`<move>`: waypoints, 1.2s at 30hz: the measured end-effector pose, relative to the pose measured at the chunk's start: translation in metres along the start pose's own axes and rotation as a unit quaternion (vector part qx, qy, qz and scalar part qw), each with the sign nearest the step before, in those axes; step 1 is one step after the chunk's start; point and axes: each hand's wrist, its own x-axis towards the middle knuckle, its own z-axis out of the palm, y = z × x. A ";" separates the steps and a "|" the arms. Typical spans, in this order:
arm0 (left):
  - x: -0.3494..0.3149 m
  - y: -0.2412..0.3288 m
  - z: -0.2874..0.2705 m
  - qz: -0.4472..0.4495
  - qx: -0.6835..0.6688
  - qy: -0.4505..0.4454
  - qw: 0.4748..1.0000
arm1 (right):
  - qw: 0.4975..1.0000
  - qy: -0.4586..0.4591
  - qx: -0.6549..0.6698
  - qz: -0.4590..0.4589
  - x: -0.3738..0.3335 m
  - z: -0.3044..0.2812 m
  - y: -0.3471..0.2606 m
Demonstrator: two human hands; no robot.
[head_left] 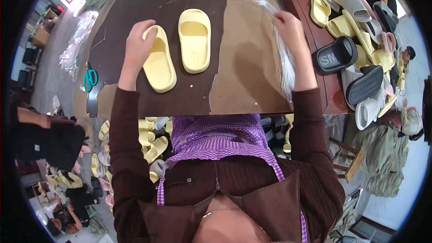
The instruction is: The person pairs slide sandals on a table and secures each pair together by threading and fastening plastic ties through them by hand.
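Two pale yellow slide slippers lie side by side on the brown tabletop. My left hand [140, 45] is closed round the strap end of the left slipper [161, 69], covering much of its strap. The right slipper [195, 40] lies untouched, its ribbed strap at the far end. Over at the right, my right hand [290, 29] has its fingers pinched together at a bundle of thin, clear whitish strands [284, 65]. Whether a strand is between those fingertips is hidden.
Teal-handled scissors [90, 79] lie at the table's left edge. Yellow, black, grey and pink slippers are heaped on a reddish table [335, 94] at right. More slippers [156, 149] lie below the table's near edge. Other people are around the room.
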 end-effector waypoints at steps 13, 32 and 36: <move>-0.039 0.062 0.020 -0.049 -0.166 -0.094 0.980 | 0.982 -0.031 -0.181 0.029 -0.058 -0.024 0.058; -0.056 0.137 0.117 0.056 -0.294 -0.202 0.933 | 0.948 -0.101 0.287 -0.092 -0.107 -0.028 -0.084; -0.063 0.129 0.120 0.023 -0.326 -0.169 0.930 | 0.951 -0.091 0.272 -0.113 -0.086 -0.009 -0.063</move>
